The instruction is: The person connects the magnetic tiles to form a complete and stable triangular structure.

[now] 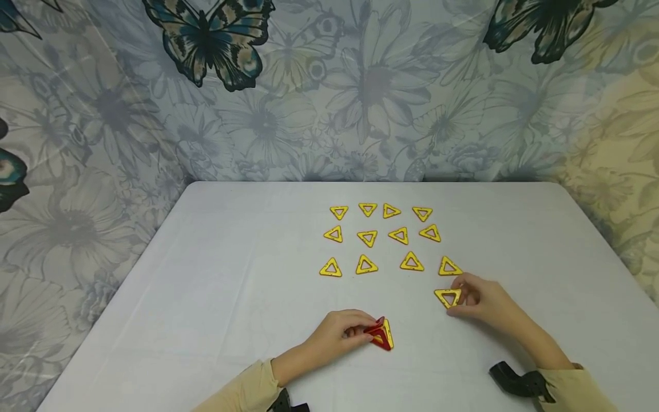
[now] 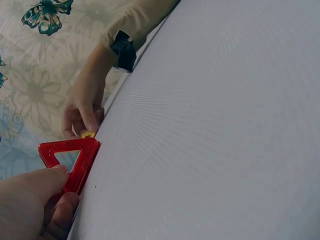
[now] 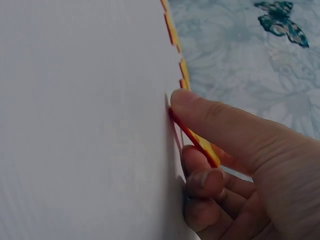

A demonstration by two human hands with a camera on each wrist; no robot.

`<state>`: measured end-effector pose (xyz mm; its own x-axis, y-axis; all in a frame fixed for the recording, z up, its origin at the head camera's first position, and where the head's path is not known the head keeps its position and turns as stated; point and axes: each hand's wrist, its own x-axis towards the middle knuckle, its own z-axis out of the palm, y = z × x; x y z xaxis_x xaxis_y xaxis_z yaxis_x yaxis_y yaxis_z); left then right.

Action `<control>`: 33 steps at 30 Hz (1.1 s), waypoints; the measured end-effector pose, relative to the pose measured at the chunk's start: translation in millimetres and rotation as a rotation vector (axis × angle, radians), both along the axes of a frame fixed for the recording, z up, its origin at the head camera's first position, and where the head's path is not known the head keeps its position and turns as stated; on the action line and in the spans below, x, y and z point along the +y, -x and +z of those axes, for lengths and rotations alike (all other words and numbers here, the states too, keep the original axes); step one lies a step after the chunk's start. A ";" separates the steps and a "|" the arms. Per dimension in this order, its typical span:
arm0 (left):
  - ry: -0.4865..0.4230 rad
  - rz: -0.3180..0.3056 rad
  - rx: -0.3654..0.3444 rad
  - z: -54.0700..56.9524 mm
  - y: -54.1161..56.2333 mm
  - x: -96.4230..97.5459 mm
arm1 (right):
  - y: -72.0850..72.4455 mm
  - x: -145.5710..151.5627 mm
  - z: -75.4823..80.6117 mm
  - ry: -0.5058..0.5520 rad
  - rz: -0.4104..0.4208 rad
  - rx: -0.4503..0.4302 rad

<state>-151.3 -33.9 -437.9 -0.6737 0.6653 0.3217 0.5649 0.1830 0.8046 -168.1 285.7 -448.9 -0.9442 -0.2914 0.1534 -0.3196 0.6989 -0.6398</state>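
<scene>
Butterfly-and-flower fabric (image 1: 370,114) rises behind the white tabletop (image 1: 154,303), whose far corners are rounded. Your left hand (image 1: 334,336) is near the middle of the tabletop's near part, thumb and fingers pinching the left side of a red-and-yellow triangular piece (image 1: 382,333). That piece is up on a slant, its red frame turned to your left wrist view; you cannot tell whether it touches the cloth. Your right hand (image 1: 486,300) is farther forward, toward the right edge, its thumb and fingers clamped on the right side of a yellow triangle (image 1: 447,292). Your right wrist view shows that triangle tilted, with a red rim below its yellow face.

Just beyond your right fingertips lies the right-end triangle (image 1: 449,273) of the nearest row (image 1: 330,274). Past it, a middle row (image 1: 367,233) and a far row (image 1: 368,205) run toward the far edge, four yellow triangles to each row, small gaps between them.

You have a stretch of white cloth between your two hands, a broad one out to the left edge, and a narrower one from your right hand to the right edge.
</scene>
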 end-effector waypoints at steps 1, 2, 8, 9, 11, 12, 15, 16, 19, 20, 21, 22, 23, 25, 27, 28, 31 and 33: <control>-0.001 -0.001 -0.004 0.0 0.1 -0.2 | -0.6 -2.5 0.8 0.007 0.007 -0.024; -0.001 -0.001 -0.007 -0.1 0.2 -0.3 | -1.2 -5.4 1.2 0.011 0.015 -0.046; 0.003 -0.002 -0.016 -0.8 0.6 -0.5 | -6.1 -25.8 2.4 0.043 0.082 -0.143; 0.004 -0.002 -0.015 -1.0 0.8 -0.4 | -7.1 -28.8 2.5 0.059 0.094 -0.166; 0.007 0.000 -0.011 -1.4 1.1 -0.2 | -9.2 -34.3 2.4 0.087 0.116 -0.206; 0.008 0.001 -0.010 -1.6 1.3 -0.1 | -10.3 -37.2 2.2 0.101 0.122 -0.224; 0.005 0.001 -0.015 -1.8 1.8 -0.2 | -13.3 -45.6 1.3 0.129 0.144 -0.234; 0.005 0.003 -0.015 -1.9 1.9 -0.2 | -14.2 -48.6 0.9 0.126 0.144 -0.224; 0.000 0.011 -0.014 -2.2 2.2 -0.2 | -16.9 -57.4 -0.1 0.120 0.143 -0.184; 0.000 0.015 -0.009 -2.6 2.3 -0.2 | -18.1 -60.2 -0.7 0.112 0.139 -0.168; -0.001 0.018 -0.007 -2.6 2.2 -0.1 | -19.4 -63.0 -1.3 0.108 0.133 -0.153; 0.001 0.020 -0.007 -2.5 2.1 -0.1 | -20.7 -65.3 -2.0 0.106 0.132 -0.145; 0.000 0.019 -0.012 -2.6 2.0 0.0 | -22.3 -67.5 -2.8 0.108 0.130 -0.137; 0.001 0.016 -0.024 -3.6 2.0 0.1 | -25.4 -72.0 -4.7 0.113 0.118 -0.128; 0.001 0.012 -0.037 -6.9 2.7 0.3 | -28.2 -75.7 -6.8 0.124 0.103 -0.118; -0.001 0.011 -0.041 -10.8 3.8 0.5 | -29.3 -77.4 -7.8 0.129 0.097 -0.110; 0.002 0.019 -0.030 -24.5 8.2 1.2 | -31.2 -82.1 -10.4 0.154 0.085 -0.069; 0.007 0.026 -0.023 -34.0 11.5 1.5 | -31.9 -84.6 -11.4 0.174 0.090 -0.047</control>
